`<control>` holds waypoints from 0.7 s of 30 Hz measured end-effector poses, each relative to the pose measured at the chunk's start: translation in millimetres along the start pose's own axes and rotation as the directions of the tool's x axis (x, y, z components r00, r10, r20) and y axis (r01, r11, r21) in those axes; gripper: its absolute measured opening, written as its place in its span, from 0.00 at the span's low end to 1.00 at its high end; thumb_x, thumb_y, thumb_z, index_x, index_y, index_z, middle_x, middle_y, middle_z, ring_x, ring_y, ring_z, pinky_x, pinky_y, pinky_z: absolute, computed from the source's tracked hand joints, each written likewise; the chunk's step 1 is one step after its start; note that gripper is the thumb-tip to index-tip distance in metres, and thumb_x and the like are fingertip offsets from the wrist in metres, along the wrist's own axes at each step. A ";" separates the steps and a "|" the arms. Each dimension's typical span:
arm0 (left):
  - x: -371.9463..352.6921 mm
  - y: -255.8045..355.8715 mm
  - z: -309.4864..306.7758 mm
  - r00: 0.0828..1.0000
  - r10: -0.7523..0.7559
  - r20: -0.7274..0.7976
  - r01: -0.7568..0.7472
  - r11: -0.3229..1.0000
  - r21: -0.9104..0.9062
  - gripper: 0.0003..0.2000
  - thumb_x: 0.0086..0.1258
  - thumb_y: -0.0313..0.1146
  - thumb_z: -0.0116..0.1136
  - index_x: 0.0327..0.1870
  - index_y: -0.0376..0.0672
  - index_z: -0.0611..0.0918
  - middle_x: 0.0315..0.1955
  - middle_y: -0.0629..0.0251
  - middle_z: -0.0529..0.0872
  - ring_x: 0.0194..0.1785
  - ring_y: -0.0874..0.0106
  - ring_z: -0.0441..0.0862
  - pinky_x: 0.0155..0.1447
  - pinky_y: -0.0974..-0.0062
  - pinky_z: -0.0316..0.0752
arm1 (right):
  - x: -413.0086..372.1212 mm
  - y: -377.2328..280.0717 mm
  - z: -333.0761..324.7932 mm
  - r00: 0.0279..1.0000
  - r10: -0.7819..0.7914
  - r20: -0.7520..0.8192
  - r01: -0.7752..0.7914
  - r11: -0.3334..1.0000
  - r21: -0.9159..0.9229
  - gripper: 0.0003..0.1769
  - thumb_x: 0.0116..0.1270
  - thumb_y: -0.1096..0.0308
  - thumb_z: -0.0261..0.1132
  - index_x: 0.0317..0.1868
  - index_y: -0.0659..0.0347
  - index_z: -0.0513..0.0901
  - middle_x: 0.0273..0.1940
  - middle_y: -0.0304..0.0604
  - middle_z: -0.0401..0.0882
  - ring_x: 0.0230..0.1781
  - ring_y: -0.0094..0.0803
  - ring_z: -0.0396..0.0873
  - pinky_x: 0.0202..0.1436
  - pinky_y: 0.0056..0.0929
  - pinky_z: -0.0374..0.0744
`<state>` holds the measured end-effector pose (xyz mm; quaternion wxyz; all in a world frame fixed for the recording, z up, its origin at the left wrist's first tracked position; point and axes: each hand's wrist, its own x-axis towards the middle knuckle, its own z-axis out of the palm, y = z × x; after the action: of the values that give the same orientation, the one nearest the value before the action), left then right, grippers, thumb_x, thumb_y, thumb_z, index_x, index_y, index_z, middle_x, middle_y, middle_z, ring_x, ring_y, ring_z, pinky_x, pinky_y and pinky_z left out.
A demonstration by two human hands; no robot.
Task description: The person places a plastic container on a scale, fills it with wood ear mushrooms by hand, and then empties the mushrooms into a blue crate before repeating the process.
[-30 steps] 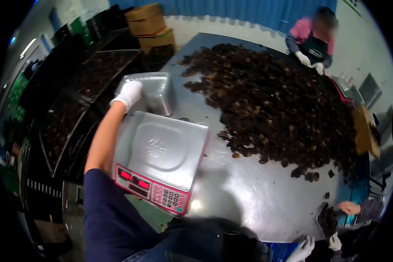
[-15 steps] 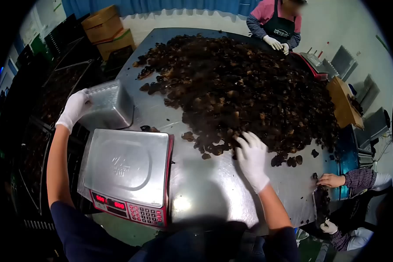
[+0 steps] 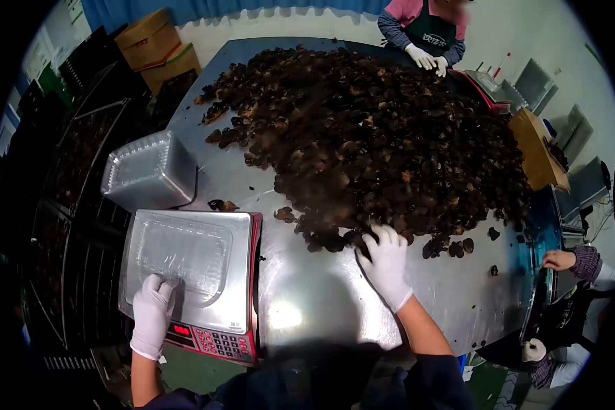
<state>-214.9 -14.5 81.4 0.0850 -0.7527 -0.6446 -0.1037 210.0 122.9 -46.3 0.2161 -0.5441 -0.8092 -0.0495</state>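
My gloved left hand is closed at the near edge of a clear plastic tray, which lies on the metal plate of a red digital scale. Red digits glow on the scale's front panel. Gloved in white too, my right hand rests at the near edge of a large heap of dark brown dried fungus, fingers apart and fingertips against the pieces. Behind the scale stands a nested stack of clear plastic trays. A few loose fungus pieces lie between stack and heap.
The heap covers much of the metal table. Across it stands a co-worker with gloved hands on the far edge. Another co-worker's hand is at the right. Cardboard boxes and dark racks stand left.
My left hand has come from the tray stack to the scale, where a clear tray now lies on the plate. My right hand has shifted slightly left and lower at the heap.
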 end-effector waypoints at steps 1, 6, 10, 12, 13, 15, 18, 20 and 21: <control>-7.2 2.6 1.1 0.998 -0.023 0.052 0.024 0.999 -0.027 0.18 0.50 0.18 0.65 0.44 0.43 0.83 0.33 0.59 0.78 0.35 0.57 0.81 0.35 0.64 0.77 | -20.6 3.4 -9.3 0.997 0.021 0.069 -0.021 1.000 -0.009 0.26 0.51 0.62 0.73 0.53 0.51 0.81 0.60 0.45 0.73 0.65 0.44 0.69 0.63 0.48 0.67; 0.5 7.7 -28.3 0.983 -0.176 0.058 0.185 0.899 -0.397 0.17 0.51 0.17 0.70 0.43 0.40 0.85 0.33 0.59 0.79 0.35 0.62 0.82 0.38 0.67 0.77 | -89.1 38.3 -47.8 0.972 0.213 0.096 -0.209 0.976 -0.055 0.22 0.51 0.67 0.74 0.50 0.53 0.84 0.61 0.47 0.75 0.64 0.45 0.71 0.62 0.45 0.67; 37.1 -15.5 -9.7 0.949 -0.314 0.004 0.288 0.865 -0.411 0.09 0.56 0.18 0.67 0.37 0.34 0.82 0.35 0.55 0.79 0.39 0.58 0.81 0.45 0.68 0.76 | -81.0 52.4 -63.0 0.951 0.308 -0.029 -0.305 0.950 0.063 0.24 0.53 0.69 0.75 0.52 0.54 0.83 0.62 0.44 0.76 0.63 0.43 0.72 0.63 0.40 0.67; 43.8 -29.3 15.0 0.967 -0.251 0.047 0.251 0.900 -0.356 0.09 0.57 0.21 0.68 0.38 0.34 0.81 0.40 0.52 0.80 0.43 0.55 0.82 0.48 0.65 0.78 | -53.4 44.7 -71.5 0.941 0.335 -0.050 -0.324 0.933 0.157 0.24 0.54 0.68 0.74 0.54 0.54 0.83 0.61 0.45 0.77 0.62 0.43 0.73 0.64 0.41 0.68; 45.3 -29.0 19.6 0.961 -0.263 0.087 0.277 0.902 -0.331 0.10 0.57 0.22 0.69 0.39 0.34 0.81 0.42 0.51 0.81 0.44 0.54 0.82 0.49 0.63 0.78 | -36.7 41.3 -70.0 0.951 0.299 -0.075 -0.281 0.941 0.191 0.25 0.54 0.68 0.74 0.54 0.54 0.83 0.61 0.45 0.77 0.61 0.44 0.74 0.64 0.41 0.69; 44.1 -29.0 23.9 0.943 -0.297 0.148 0.328 0.898 -0.294 0.13 0.58 0.27 0.70 0.42 0.35 0.82 0.45 0.49 0.81 0.45 0.51 0.82 0.49 0.61 0.78 | -0.4 34.1 -61.2 0.969 0.202 -0.144 -0.169 0.963 0.211 0.25 0.55 0.68 0.74 0.55 0.56 0.82 0.59 0.47 0.78 0.60 0.45 0.76 0.62 0.42 0.73; 39.8 -20.8 8.0 0.934 -0.278 0.225 0.336 0.895 -0.293 0.16 0.58 0.29 0.71 0.46 0.35 0.83 0.44 0.48 0.81 0.48 0.50 0.81 0.52 0.60 0.78 | 55.2 24.5 -32.4 0.986 0.136 -0.099 -0.110 0.966 0.233 0.30 0.56 0.64 0.73 0.61 0.54 0.80 0.62 0.48 0.77 0.64 0.45 0.73 0.65 0.42 0.71; 33.6 -8.0 1.0 0.991 -0.132 -0.022 0.132 0.991 0.015 0.21 0.57 0.31 0.71 0.52 0.37 0.82 0.52 0.48 0.80 0.58 0.48 0.76 0.63 0.56 0.71 | 83.7 13.3 -14.1 0.994 0.103 0.021 -0.105 0.982 0.159 0.34 0.57 0.60 0.73 0.66 0.49 0.77 0.66 0.50 0.73 0.67 0.45 0.70 0.65 0.45 0.69; 34.4 5.0 -7.6 0.989 -0.143 -0.042 0.142 0.990 -0.026 0.21 0.57 0.32 0.70 0.53 0.38 0.82 0.54 0.48 0.80 0.59 0.49 0.75 0.64 0.56 0.71 | 88.7 14.1 -2.9 0.995 0.058 0.083 -0.069 0.989 0.133 0.32 0.57 0.60 0.73 0.65 0.49 0.78 0.65 0.48 0.74 0.67 0.43 0.70 0.65 0.44 0.69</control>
<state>-205.3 15.6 97.9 0.0830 -0.7032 -0.6933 -0.1335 195.7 203.9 -10.1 0.2219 -0.5551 -0.8009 0.0341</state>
